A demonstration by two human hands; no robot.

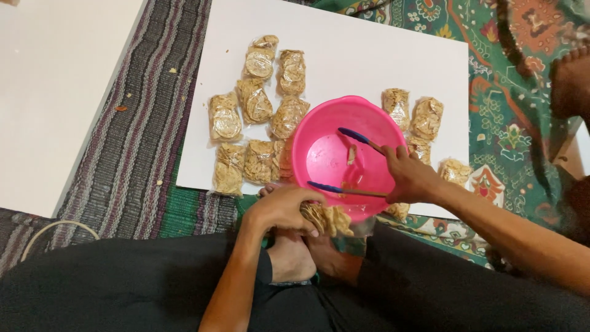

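Nearest the camera, above the person's black-trousered lap and bare feet (307, 258), the left hand (284, 209) is curled shut around the mouth of a clear plastic bag of crackers (332, 220), its fingers pinching the bag and the stacked crackers together just below the bowl's near rim. Beside it, the right hand (410, 178) grips a pair of blue-tipped tongs (347, 163), held spread apart, the tips reaching into the pink plastic bowl (313, 144), where only a piece or two is left. The bowl rests on a white board (344, 37) laid over patterned floor cloths, and beyond and beside it lie filled cracker packets (258, 98), a cluster on the left and a few more (418, 117) on the right. The likeliest slip, I judge, is that the brittle crackers crack under the left hand's squeeze, or slide out of the open bag since it is held tilted; the bowl, overhanging the board's near edge, could also tip if the tongs press on its rim.
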